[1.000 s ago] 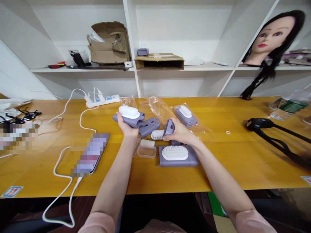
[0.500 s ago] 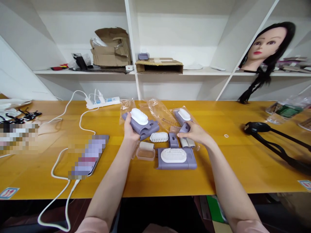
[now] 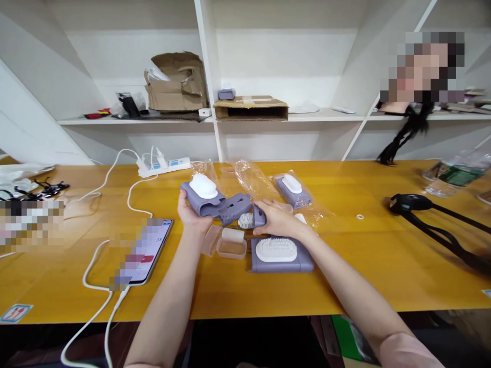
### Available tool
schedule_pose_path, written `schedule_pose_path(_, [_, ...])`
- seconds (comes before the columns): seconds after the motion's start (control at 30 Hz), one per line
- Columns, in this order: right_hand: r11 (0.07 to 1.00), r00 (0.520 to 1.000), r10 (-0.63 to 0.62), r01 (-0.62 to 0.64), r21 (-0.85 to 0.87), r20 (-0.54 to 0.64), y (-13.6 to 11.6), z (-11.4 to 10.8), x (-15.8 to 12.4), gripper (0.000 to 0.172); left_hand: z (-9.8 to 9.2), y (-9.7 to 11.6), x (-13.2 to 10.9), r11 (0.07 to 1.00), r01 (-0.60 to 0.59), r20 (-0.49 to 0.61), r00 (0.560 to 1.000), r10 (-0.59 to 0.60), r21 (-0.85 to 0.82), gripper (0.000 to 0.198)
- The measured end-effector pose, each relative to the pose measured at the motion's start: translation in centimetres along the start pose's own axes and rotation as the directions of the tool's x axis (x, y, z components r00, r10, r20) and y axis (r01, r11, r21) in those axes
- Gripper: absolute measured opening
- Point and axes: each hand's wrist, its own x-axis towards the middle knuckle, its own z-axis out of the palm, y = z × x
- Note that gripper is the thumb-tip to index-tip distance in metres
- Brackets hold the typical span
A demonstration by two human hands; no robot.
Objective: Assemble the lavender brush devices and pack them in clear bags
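My left hand (image 3: 190, 214) grips a lavender plastic brush case (image 3: 201, 202) from below, with a white oval brush (image 3: 203, 186) on top. A second lavender piece (image 3: 235, 208) extends from the case toward the centre. My right hand (image 3: 278, 220) holds a small lavender plastic piece (image 3: 260, 216) at its fingertips, just beside a white bristled brush head (image 3: 245, 221). Below that hand, a larger white brush (image 3: 276, 250) lies on a lavender case (image 3: 303, 263). Another lavender-and-white brush (image 3: 292, 186) rests on a clear plastic bag.
A small clear plastic box (image 3: 231, 248) with a tilted lid stands near my left wrist. To the left lie a phone (image 3: 148, 253), white cables and a power strip (image 3: 164, 166). A black strap device (image 3: 410, 203) lies right; white shelves hold cardboard boxes behind.
My right hand has moved left and now holds its small lavender piece beside the white brush head. The clear box's lid now stands tilted beside it. My left hand has shifted slightly left.
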Motion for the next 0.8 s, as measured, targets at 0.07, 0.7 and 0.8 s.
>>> schedule_pose_path(0.07, [0.999,1.0,0.006,-0.005,-0.036,0.012,-0.2,0.1,0.2,0.081,0.0,-0.5,-0.1,1.0,-0.006,0.002,1.0,0.007,-0.018,0.045])
schedule_pose_path(0.7, [0.92,0.973,0.057,0.037,0.389,-0.226,-3.7,-1.1,-1.2,0.075,0.8,-5.0,-3.2,0.977,0.062,0.164,0.982,-0.096,0.205,0.035])
schedule_pose_path(0.8, [0.909,0.972,0.075,0.024,0.416,-0.221,-4.6,-0.7,-1.4,0.078,0.9,-5.6,-3.9,0.969,0.075,0.12,0.987,-0.106,0.236,0.033])
